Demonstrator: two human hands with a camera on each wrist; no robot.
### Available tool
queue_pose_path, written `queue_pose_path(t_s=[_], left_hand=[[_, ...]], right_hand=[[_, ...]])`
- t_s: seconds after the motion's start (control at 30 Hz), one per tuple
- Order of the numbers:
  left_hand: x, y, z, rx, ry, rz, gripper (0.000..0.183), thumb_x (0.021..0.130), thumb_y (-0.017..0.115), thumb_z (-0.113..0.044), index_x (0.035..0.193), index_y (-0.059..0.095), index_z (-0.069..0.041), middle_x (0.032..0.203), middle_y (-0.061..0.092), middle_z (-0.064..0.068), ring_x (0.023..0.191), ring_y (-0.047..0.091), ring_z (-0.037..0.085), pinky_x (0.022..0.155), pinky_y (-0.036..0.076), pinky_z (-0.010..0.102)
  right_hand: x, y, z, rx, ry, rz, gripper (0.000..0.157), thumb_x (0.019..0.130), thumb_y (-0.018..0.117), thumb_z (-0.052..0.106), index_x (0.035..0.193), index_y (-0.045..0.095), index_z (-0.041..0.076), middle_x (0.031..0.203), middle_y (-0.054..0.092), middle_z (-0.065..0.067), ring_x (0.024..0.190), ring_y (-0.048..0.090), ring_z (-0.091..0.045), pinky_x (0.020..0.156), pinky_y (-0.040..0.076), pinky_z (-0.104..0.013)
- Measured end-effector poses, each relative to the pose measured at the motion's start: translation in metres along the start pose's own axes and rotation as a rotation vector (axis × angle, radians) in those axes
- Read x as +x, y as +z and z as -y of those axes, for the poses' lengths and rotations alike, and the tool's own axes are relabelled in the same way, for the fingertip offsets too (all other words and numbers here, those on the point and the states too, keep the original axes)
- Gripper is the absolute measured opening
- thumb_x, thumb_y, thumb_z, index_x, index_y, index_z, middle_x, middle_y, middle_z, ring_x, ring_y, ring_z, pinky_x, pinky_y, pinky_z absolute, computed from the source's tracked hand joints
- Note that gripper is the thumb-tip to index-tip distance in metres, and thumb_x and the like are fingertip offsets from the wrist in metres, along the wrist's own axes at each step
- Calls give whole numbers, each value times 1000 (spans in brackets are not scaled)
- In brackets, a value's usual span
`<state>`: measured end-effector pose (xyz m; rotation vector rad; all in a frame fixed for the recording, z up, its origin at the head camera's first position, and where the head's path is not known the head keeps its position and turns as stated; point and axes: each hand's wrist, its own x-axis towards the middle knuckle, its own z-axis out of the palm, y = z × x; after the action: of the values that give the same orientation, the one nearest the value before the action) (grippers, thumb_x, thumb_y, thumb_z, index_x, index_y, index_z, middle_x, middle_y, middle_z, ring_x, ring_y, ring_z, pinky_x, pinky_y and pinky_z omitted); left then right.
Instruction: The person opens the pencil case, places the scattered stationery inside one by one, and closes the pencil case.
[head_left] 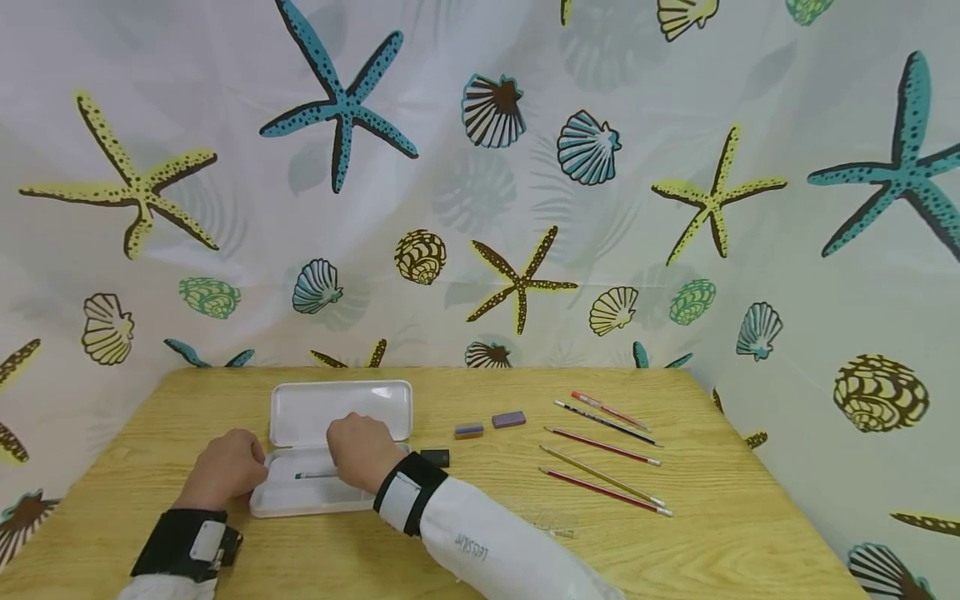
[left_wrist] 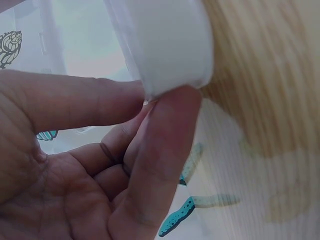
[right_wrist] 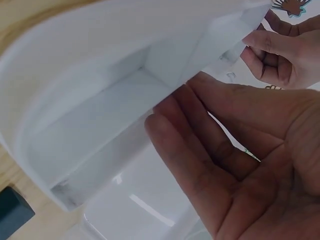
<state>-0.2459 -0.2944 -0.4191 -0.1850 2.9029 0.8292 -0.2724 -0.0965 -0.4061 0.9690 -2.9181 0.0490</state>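
Note:
A white pencil case (head_left: 315, 505) lies unfolded on the table, its lid (head_left: 341, 408) laid back. At its left end, my left hand (head_left: 231, 467) pinches the rim between thumb and fingertip, as the left wrist view shows. My right hand (head_left: 363, 450) reaches over the middle of the case, with its fingertips (right_wrist: 159, 127) at the inner tray (right_wrist: 100, 125). A thin pencil-like stick (head_left: 309, 476) with a teal end lies in the tray. Its other end is hidden behind my right hand, and whether the fingers pinch it cannot be seen.
Right of the case are a black block (head_left: 436, 458), an orange-and-blue eraser (head_left: 468, 432) and a purple eraser (head_left: 509, 419). Several pencils (head_left: 603, 447) lie slanted at the table's right. A small transparent piece (head_left: 555, 527) is near my right sleeve. A patterned cloth (head_left: 450, 192) hangs behind.

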Motion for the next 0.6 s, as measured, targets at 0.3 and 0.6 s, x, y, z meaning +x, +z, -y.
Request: queue_pose_path(t_s=[0.3, 0.6], left_hand=[[0, 2, 2, 0, 1, 7, 10, 83, 64, 0, 88, 59, 7, 78, 56, 14, 69, 56, 26, 61, 46, 34], [0, 1, 2, -7, 19, -2, 9, 82, 64, 0, 87, 59, 6, 77, 56, 13, 67, 56, 25, 60, 45, 34]], right_hand=[[-5, -10, -4, 67, 3, 39, 7, 91, 76, 13, 86, 77, 17, 75, 67, 8, 59, 54, -4, 50, 45, -21], [-31, -34, -24, 206, -45, 0, 3, 87, 81, 12, 86, 80, 15, 82, 71, 8, 68, 61, -4, 57, 47, -18]])
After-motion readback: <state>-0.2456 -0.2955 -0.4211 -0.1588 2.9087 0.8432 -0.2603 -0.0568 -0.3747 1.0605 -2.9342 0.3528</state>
